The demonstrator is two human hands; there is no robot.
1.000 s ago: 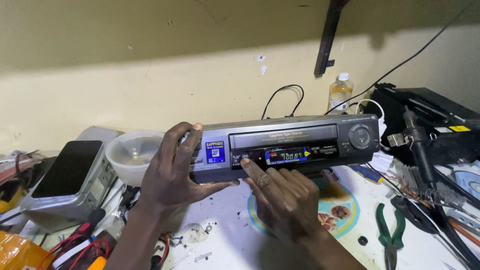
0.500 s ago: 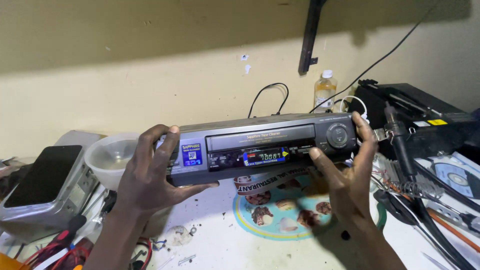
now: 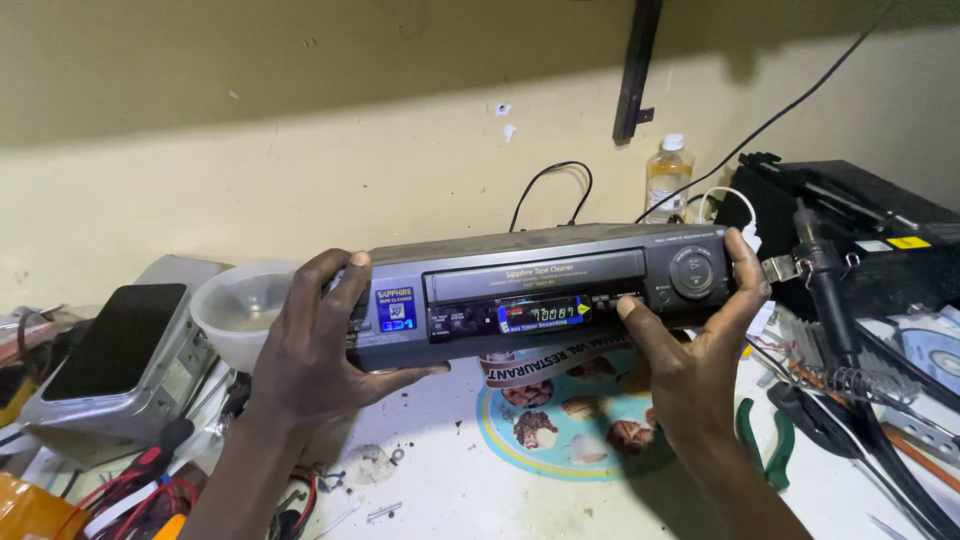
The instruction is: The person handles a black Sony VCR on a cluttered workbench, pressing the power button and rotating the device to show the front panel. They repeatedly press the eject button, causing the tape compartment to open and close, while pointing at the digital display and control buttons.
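Both hands grip the video cassette recorder (image 3: 540,290) at its ends: left hand (image 3: 315,350) fingers wrapped round left end, right hand (image 3: 690,370) round right; long axis runs left-right above the bench (image 3: 450,480).

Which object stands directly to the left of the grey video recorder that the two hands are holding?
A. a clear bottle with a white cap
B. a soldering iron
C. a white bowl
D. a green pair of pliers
C: the white bowl sits just beyond the left hand, at the left end of the video recorder.
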